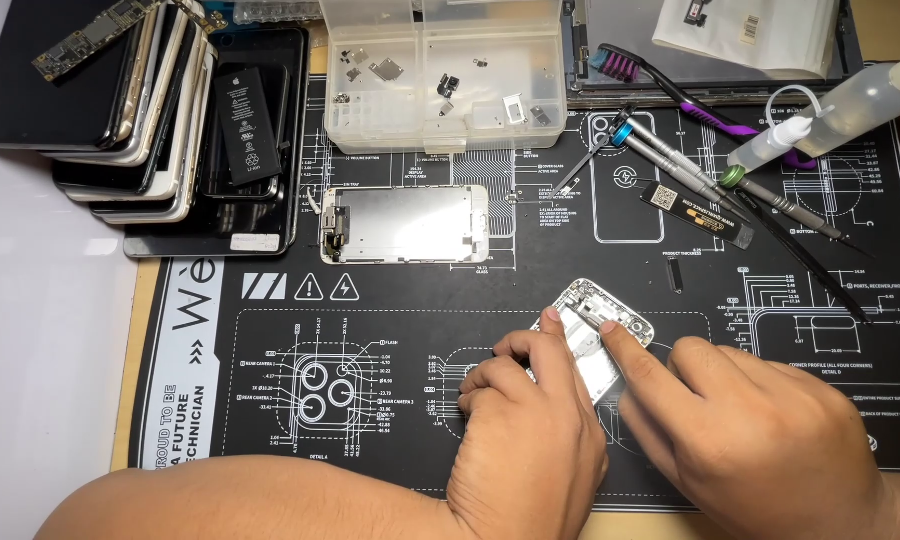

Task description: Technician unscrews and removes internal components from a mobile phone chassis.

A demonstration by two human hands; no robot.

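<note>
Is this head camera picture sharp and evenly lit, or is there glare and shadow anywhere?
Head view: sharp throughout, lit evenly from above; mild glare on the silver screen panel; soft shadows under the left hand and right hand on the black mat; the phone frame between them shines brightly.

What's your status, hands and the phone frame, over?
Left hand steadies the phone frame on the black mat. Right hand, index fingertip pressing inside it. Detached screen lies apart.

Lower half of the opened phone housing (602, 335) is buried under the left hand (530, 440) and right hand (760, 440). Parts in the clear parts box (440, 75) too tiny to identify. Spray bottle (870, 95) clipped by right edge, phone stack (120, 100) by top.
</note>
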